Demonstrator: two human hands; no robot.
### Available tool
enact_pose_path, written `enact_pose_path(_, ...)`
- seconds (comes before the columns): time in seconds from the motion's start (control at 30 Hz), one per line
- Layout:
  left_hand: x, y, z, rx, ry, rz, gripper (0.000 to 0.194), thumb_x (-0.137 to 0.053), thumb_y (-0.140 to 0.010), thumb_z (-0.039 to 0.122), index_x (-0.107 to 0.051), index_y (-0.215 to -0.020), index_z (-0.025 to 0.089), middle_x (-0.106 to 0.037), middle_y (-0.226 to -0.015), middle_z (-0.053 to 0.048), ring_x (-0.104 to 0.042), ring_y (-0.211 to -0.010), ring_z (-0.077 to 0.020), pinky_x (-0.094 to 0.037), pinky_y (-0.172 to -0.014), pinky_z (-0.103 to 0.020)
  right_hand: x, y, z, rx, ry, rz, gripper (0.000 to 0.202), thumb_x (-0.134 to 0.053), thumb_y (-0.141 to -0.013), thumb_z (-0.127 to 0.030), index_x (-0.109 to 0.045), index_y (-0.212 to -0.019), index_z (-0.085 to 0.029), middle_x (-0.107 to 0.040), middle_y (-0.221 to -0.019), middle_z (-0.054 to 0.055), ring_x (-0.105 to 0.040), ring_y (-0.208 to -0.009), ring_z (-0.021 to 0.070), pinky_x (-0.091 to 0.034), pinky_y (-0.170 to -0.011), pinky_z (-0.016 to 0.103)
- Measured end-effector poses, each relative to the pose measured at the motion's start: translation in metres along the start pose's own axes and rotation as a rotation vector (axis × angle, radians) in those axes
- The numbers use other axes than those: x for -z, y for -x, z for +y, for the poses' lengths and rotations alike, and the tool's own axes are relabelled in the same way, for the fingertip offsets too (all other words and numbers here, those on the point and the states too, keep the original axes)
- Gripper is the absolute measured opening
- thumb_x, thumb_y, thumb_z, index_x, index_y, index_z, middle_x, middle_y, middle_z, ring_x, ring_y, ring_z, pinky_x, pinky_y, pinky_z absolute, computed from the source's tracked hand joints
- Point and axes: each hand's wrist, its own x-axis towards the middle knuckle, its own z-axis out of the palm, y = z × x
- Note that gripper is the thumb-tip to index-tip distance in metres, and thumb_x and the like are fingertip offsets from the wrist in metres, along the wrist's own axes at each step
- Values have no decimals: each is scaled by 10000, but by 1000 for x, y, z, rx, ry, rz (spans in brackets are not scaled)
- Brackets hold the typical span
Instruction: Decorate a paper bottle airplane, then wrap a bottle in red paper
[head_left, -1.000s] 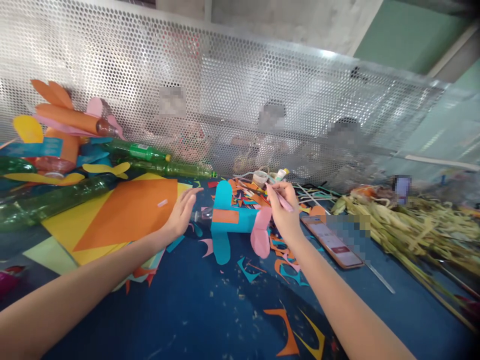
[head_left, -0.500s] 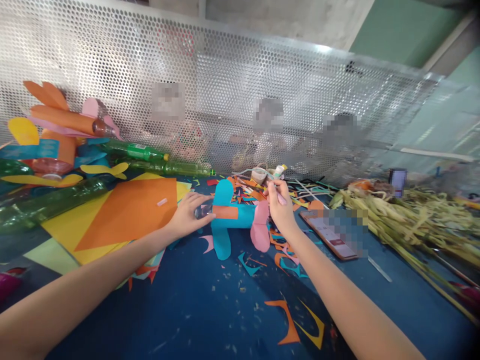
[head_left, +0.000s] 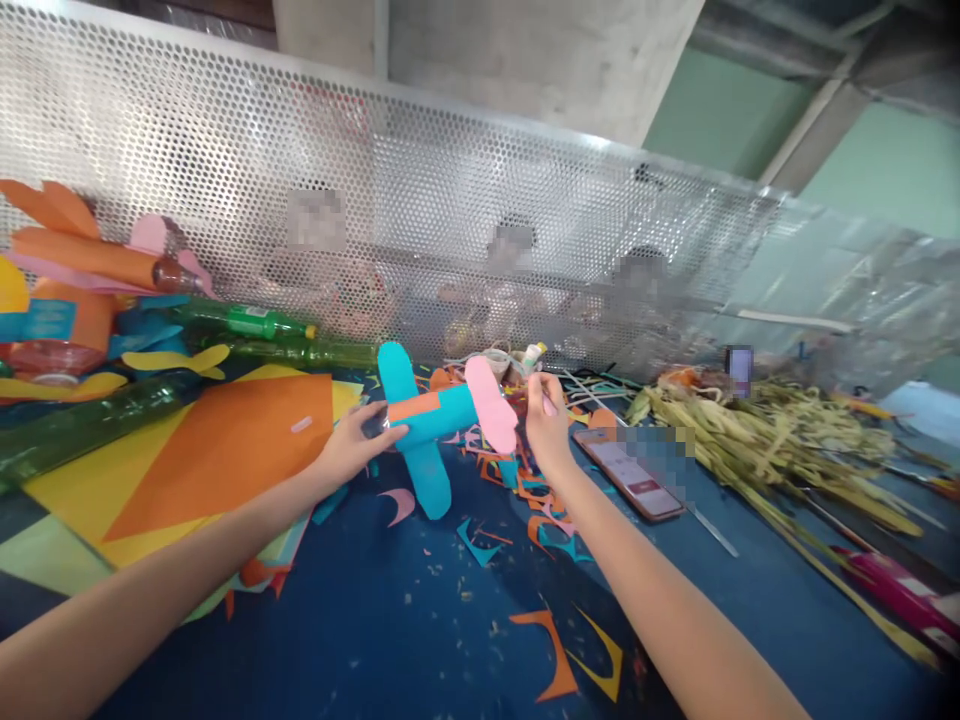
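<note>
My left hand is closed round the left end of a toy plane, a small plastic bottle wrapped in blue paper. The plane has blue paper wings, an orange strip along its body and a pink paper tail. It is tilted, its tail end higher. Just right of the tail, apart from it, my right hand is closed in a pinch. A small pink piece shows between its fingers, too small to tell what it is.
Orange and yellow paper sheets and green bottles lie left, with finished paper models behind. Paper scraps, a phone and dried husks lie right. A perforated metal screen stands behind; people show in it, blurred.
The toy plane has been tilted, its pink tail end raised and turned more towards the view. Both hands appear slightly further left as the view shifts right. My right hand stays pinched.
</note>
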Motion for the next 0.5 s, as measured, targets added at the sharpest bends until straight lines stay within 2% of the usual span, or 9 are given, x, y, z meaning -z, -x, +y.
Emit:
enact_pose_path(0.1, -1, 0, 11, 172, 309, 2, 524, -704, -664, 501, -629, -1078, 190, -684, -970, -67, -624, -965, -260, -486, -809, -329, -1, 1, -3, -50, -50, -60, 291, -447, -847, -524, -485, -800, -240, -575, -691, 3, -567, -685, 205, -446, -698, 349)
enact_pose_path(0.17, -3, 3, 18, 242, 421, 40, 520, -707, -662, 510, -624, -1060, 185, -685, -936, -61, -634, -935, -243, -491, -769, -303, -6, 5, -11, -72, -112, -155, 286, -464, -838, -519, -481, -794, -237, -592, -674, 5, -581, -650, 200, -470, -653, 346)
enact_pose_path(0.27, -7, 9, 27, 304, 480, 87, 570, -740, -634, 497, -592, -1082, 177, -678, -943, -65, -640, -911, -234, -495, -728, -291, -15, 18, -30, -91, -224, -331, 273, -546, -788, -501, -474, -814, -239, -646, -790, 23, -621, -807, 214, -494, -746, 357)
enact_pose_path(0.33, -11, 14, 30, 303, 465, 60, 584, -750, -635, 488, -574, -1096, 176, -680, -924, -60, -650, -870, -227, -497, -706, -292, -21, 28, -41, -83, -259, -392, 313, -658, -702, -457, -458, -822, -248, -648, -848, 11, -616, -892, 216, -485, -815, 358)
enact_pose_path(0.4, -14, 18, 30, 272, 438, 4, 534, -751, -646, 487, -589, -1045, 171, -684, -896, -57, -653, -847, -229, -494, -704, -299, -25, 35, -46, -129, -332, -436, 387, -714, -645, -407, -413, -839, -260, -635, -851, -6, -624, -861, 207, -493, -805, 359)
enact_pose_path(0.5, -18, 22, 29, 243, 517, -63, 458, -739, -669, 492, -626, -983, 177, -691, -980, -73, -635, -944, -253, -483, -790, -322, -28, 37, -44, -201, -446, -453, 437, -723, -624, -385, -356, -828, -267, -598, -843, -25, -619, -804, 188, -499, -756, 348)
